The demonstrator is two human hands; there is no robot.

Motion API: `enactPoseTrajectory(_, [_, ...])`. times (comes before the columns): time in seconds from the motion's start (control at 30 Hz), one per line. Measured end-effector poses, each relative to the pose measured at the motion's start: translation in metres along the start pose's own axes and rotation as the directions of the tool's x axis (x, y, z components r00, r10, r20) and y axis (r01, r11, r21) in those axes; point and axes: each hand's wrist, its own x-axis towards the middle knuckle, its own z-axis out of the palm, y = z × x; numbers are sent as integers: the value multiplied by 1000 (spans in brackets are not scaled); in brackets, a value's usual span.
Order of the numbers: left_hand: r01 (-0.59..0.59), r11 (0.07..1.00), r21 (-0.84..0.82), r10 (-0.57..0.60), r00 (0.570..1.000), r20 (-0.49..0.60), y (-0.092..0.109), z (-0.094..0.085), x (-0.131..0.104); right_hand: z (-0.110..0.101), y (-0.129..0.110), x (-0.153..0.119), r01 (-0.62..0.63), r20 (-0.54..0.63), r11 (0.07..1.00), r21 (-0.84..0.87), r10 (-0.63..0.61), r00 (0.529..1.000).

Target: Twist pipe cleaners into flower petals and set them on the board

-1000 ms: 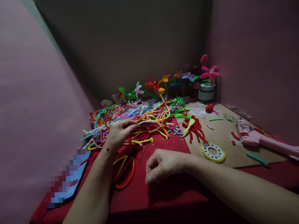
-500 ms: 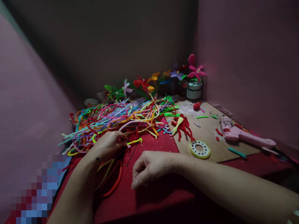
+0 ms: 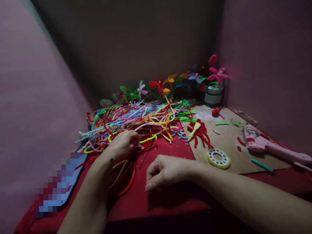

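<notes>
Curling over red tabletop (image 3: 175,208): right hand (image 3: 163,172), fingers bent inward, any hold hidden | left hand (image 3: 123,143) drawn back to near edge of fuzzy-stem pile (image 3: 136,121), fingers now tucked down, grip can't tell; work seems centred there | flowers (image 3: 157,85) behind

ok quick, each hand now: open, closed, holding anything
Left hand: curled beside the multicoloured pile of fuzzy stems; cannot tell if it holds anything.
Right hand: loosely closed over red cloth, nothing visible in it.
</notes>
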Motion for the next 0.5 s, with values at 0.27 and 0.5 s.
enactPoseTrajectory(0.27, [5,1000,-29,-8,994,-110,9,1,-1,2,-3,0,-7,-16,1000,29,7,1000])
enactPoseTrajectory(0.5, [198,953,-230,-261,920,-291,11,8,6,3,-5,0,-16,-22,999,41,17,1000])
